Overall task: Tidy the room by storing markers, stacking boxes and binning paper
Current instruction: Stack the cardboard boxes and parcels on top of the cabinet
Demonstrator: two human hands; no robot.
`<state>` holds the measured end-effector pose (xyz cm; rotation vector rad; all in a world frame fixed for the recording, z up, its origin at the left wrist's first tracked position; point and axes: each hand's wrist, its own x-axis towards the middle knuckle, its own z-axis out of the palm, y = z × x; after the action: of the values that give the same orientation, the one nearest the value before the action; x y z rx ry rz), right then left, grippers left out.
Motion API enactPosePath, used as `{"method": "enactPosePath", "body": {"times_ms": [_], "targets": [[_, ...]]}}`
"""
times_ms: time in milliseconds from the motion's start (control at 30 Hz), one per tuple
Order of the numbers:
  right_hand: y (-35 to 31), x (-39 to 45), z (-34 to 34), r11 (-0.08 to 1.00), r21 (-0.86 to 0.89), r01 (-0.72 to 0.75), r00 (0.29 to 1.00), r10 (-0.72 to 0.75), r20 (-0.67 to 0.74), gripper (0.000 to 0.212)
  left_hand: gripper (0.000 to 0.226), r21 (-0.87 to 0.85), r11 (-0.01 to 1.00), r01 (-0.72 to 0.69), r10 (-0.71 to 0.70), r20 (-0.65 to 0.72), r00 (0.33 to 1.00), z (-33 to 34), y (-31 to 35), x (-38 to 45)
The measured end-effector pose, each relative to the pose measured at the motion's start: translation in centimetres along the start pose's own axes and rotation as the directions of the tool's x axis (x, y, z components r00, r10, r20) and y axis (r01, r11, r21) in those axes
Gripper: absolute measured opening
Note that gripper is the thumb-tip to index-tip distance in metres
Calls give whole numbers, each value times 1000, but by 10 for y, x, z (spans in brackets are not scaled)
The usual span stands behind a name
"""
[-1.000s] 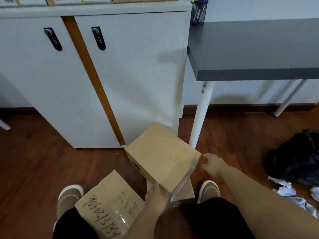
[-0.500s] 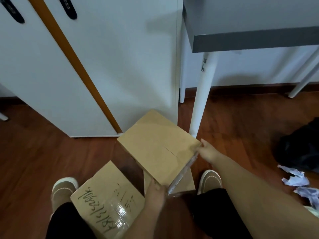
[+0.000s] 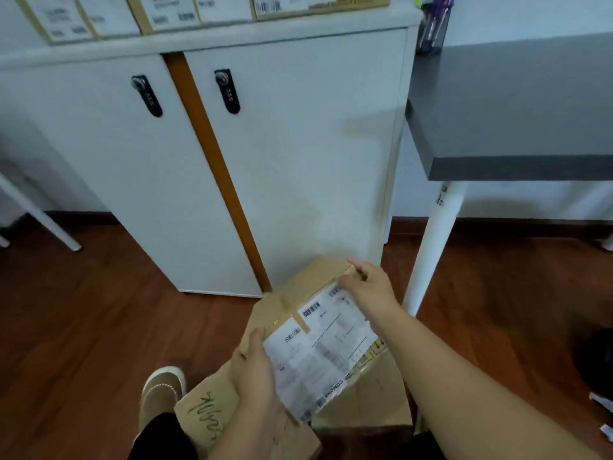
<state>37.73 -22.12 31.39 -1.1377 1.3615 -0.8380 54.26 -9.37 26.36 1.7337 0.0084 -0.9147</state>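
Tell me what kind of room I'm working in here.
Probably an office or storeroom. White cabinets with black combination locks hold labelled cardboard boxes on top, and a grey desk on white legs carries a pen holder of markers. Both hands hold a brown shipping box with a white label.

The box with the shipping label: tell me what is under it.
Under the labelled box, held in both hands, sits a plain cardboard box; beside it lies a handwritten box. The floor beneath them is hidden.

Both hands, left hand [image 3: 257, 373] and right hand [image 3: 371, 287], grip brown labelled cardboard box [image 3: 318, 340] before white cabinet [image 3: 298, 161].
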Motion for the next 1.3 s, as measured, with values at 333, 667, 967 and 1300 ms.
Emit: {"method": "enactPosePath", "body": {"times_ms": [333,667,967,1300], "targets": [[-174,-26,92,979,192,63,964,-109,243,72,76,275,892,-358,413,-173,894,-71,236,23],[-280,-59,193,868,486,102,875,-311,371,54,78,457,682,-571,729,-356,585,-164,381,-14],[-363,-67,214,528,825,201,790,-585,182,48,46,151,299,-942,806,-568,165,-179,436,-39],[-415,-55,196,314,925,212,802,-597,18,47,33,97,45,-994,884,-468,-5,-159,519,-81]]}}
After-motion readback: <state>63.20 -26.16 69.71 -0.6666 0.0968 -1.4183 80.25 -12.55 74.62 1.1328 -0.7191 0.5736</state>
